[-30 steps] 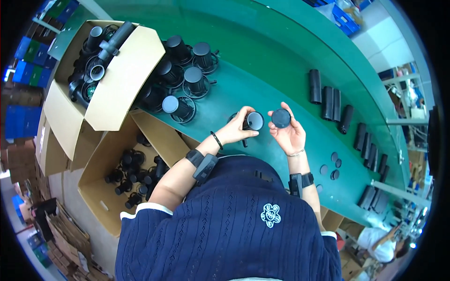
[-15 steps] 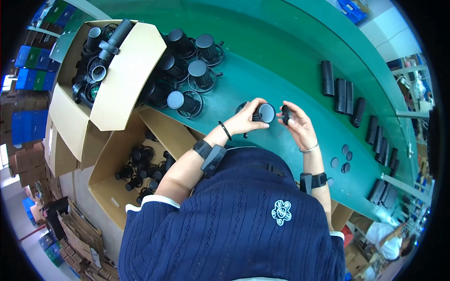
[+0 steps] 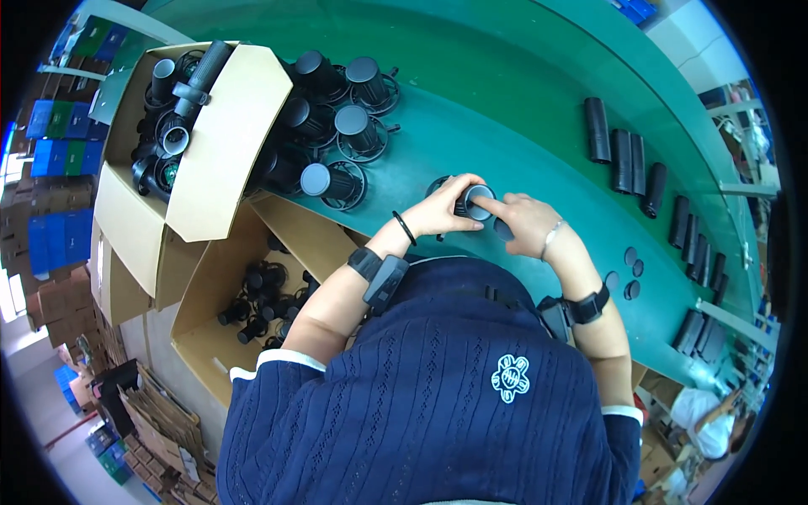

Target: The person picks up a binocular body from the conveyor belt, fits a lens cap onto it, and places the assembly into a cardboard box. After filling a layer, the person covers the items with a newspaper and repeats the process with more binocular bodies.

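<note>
My left hand [image 3: 450, 206] is wrapped round a black cylindrical part [image 3: 479, 200] with its pale, round end turned toward my right hand. A dark ring-shaped base shows behind that hand, mostly hidden. The index finger of my right hand [image 3: 528, 223] points at the round end and touches it or reaches just inside; which one I cannot tell. Under the other curled fingers of the right hand is a thin, dark round cap [image 3: 503, 230], apparently held there. To the left on the bench stand several similar black cylinders [image 3: 358, 130] with ringed bases and grey tops.
Several loose round caps [image 3: 631, 268] lie right on the green bench [image 3: 471, 126]. Black tubes [image 3: 623, 160] line its far right side. At left, an open cardboard box [image 3: 227, 143] holds black parts, with another box [image 3: 206, 316] below. Another person [image 3: 707, 421] is at lower right.
My right hand has moved left to the cylinder, its index finger now stretched to the round end. The cap it held upright has dropped beneath its fingers. The left hand keeps its grip.
</note>
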Demonstrator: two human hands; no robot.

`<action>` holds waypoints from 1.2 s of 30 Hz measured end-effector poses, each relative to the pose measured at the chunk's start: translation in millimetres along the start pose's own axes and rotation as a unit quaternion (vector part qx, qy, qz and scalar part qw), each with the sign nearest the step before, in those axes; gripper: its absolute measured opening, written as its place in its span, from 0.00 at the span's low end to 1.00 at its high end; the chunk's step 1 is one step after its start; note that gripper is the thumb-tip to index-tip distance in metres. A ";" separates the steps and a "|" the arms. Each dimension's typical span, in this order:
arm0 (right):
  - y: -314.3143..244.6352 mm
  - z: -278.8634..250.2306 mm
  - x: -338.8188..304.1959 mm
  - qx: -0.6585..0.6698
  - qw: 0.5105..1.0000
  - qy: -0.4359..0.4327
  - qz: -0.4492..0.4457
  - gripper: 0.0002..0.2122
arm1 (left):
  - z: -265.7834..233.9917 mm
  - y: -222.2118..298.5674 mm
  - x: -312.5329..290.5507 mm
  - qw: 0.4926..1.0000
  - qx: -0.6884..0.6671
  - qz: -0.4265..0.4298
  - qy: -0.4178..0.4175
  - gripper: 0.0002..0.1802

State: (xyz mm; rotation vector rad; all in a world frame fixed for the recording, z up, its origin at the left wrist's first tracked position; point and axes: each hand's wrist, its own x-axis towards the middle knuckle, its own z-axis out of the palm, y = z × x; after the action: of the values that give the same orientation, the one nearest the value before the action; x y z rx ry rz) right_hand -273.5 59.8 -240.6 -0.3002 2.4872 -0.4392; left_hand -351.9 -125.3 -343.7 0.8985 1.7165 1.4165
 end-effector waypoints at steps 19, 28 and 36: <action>13.0 -4.4 -3.6 0.028 1.000 -0.003 -0.004 0.34 | 3.7 2.9 -4.4 0.999 0.021 0.010 0.025 0.37; 26.6 22.0 -5.3 0.095 0.995 0.020 -0.034 0.40 | 22.0 -24.1 2.6 0.990 0.117 0.064 0.054 0.39; 20.5 21.7 3.2 0.029 0.998 -0.043 0.019 0.40 | 17.8 -30.5 -0.2 0.996 0.055 0.051 0.042 0.39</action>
State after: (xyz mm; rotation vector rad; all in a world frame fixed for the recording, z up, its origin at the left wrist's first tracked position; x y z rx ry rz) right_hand -265.7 72.3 -266.7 -0.2437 2.3869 -0.4724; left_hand -338.4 -121.6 -376.1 1.0119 1.8487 1.4563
